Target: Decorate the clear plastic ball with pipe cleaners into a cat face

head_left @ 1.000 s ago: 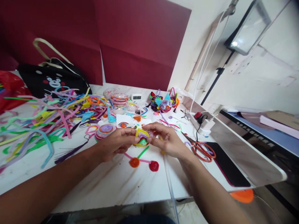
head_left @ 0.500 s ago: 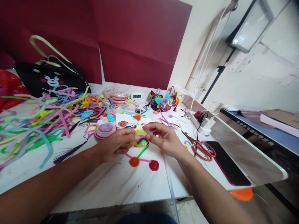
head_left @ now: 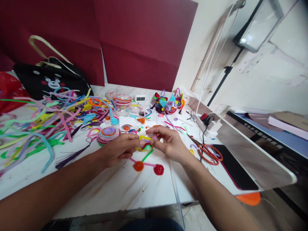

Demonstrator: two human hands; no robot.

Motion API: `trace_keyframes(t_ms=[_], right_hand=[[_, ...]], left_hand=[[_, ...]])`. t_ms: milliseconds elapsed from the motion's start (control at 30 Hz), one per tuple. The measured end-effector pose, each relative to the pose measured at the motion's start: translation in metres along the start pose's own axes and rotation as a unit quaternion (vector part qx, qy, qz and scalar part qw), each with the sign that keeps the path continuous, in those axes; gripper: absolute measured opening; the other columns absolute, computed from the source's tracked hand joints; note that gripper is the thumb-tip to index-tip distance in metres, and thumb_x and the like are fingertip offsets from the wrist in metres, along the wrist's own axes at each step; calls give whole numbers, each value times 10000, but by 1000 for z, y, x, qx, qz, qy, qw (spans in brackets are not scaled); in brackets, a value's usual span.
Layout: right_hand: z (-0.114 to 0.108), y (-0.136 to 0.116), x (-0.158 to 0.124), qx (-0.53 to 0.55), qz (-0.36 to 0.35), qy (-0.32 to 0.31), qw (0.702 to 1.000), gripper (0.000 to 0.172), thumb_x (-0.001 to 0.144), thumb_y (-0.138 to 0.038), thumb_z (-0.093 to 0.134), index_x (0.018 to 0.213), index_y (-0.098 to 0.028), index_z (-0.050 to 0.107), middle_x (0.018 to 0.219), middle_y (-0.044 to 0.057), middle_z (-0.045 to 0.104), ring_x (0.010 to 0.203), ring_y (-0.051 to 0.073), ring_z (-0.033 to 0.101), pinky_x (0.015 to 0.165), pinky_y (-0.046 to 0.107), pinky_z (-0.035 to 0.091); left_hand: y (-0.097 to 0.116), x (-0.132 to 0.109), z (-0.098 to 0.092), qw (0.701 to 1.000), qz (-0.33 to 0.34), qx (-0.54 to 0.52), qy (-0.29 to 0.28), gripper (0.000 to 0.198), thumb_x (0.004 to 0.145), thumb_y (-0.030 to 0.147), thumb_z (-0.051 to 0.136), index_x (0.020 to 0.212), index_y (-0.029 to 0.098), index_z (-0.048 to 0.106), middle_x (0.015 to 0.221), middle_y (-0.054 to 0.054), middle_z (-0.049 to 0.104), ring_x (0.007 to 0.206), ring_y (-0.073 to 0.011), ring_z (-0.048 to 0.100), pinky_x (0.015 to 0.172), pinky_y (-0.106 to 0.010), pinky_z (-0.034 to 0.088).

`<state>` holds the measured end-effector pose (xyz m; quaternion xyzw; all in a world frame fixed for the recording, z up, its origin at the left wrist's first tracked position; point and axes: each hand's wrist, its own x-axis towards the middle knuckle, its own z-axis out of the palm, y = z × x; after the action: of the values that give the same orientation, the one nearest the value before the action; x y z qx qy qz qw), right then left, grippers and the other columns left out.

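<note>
My left hand [head_left: 120, 148] and my right hand [head_left: 169, 144] meet over the table, fingers pinched on a small clear plastic half-ball [head_left: 146, 146] with yellow, red and green pipe cleaner on it. Both hands partly cover it. Just below, on the white tabletop, lie an orange pipe-cleaner coil [head_left: 138, 166] and a red pipe-cleaner coil [head_left: 158, 169], with pink and green stems beside them. Left of the half-ball is a round striped pipe-cleaner piece [head_left: 108, 134] with a purple top.
Loose pipe cleaners [head_left: 43, 128] heap at the left before a black bag [head_left: 53, 80]. Decorated balls [head_left: 169, 104] and a small digital clock [head_left: 140, 98] stand at the back. Orange-handled scissors [head_left: 210, 154], a phone [head_left: 237, 168] and a power strip [head_left: 207, 128] lie at the right.
The half-ball has turned slightly between my fingers, so less of its red and green bands shows. Both hands stay in nearly the same place.
</note>
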<state>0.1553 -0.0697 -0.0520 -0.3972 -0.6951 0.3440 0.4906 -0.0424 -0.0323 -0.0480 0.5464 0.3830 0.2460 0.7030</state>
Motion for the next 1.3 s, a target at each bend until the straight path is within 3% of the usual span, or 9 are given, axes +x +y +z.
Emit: trace_keyframes(t_ms=[167, 300, 433, 533, 800, 1133, 1300], right_hand=[[-4, -1, 0, 1, -9, -24, 1000, 345, 780, -176, 697, 1119, -229, 667, 1122, 57, 668, 1009, 216, 610, 847, 356, 470], [-6, -5, -1, -81, -80, -31, 993, 554, 761, -196, 732, 1284, -248, 557, 1269, 78, 590, 1171, 239, 553, 915, 376, 470], [-2, -2, -3, -213, -166, -25, 963, 780, 758, -252, 760, 1435, -257, 374, 1426, 123, 473, 1327, 271, 433, 1079, 468, 372], [3, 2, -3, -291, -198, -21, 936, 852, 770, -294, 762, 1475, -248, 286, 1446, 145, 454, 1349, 286, 406, 1087, 488, 360], [9, 4, -1, -376, -233, -9, 897, 781, 859, -280, 645, 1494, -201, 197, 1404, 193, 469, 1285, 325, 460, 987, 501, 442], [10, 7, -2, -358, -235, -11, 903, 755, 841, -166, 599, 1491, -152, 214, 1340, 195, 469, 1244, 298, 477, 1010, 444, 476], [10, 5, -2, -358, -231, -13, 905, 783, 825, -147, 612, 1492, -164, 202, 1297, 186, 490, 1201, 298, 503, 981, 448, 496]], left_hand=[[0, 2, -3, 1000, 0, -15, -2, 333, 673, 376, 794, 634, 166, 538, 526, 90, 265, 444, -24, 134, 345, -156, 83], [2, 3, -5, 997, 7, -76, 17, 322, 644, 340, 820, 686, 146, 567, 542, 99, 298, 447, -11, 131, 324, -103, 107], [4, 3, -7, 988, 1, -151, 36, 325, 596, 285, 841, 694, 128, 574, 551, 97, 347, 440, 1, 163, 308, -72, 159], [5, 1, -7, 983, -3, -180, 33, 286, 608, 251, 823, 716, 122, 592, 557, 87, 386, 431, 4, 180, 300, -63, 167], [3, -3, -2, 979, -11, -201, 18, 174, 684, 211, 754, 705, 139, 597, 549, 71, 387, 416, -5, 182, 298, -69, 149], [1, -1, -2, 996, 48, -80, 13, 284, 742, 372, 745, 780, 178, 541, 548, 99, 308, 439, -27, 147, 333, -96, 148], [3, -3, -3, 996, 81, 0, 22, 352, 780, 417, 700, 682, 183, 456, 510, 106, 268, 423, -31, 163, 351, -134, 144]])
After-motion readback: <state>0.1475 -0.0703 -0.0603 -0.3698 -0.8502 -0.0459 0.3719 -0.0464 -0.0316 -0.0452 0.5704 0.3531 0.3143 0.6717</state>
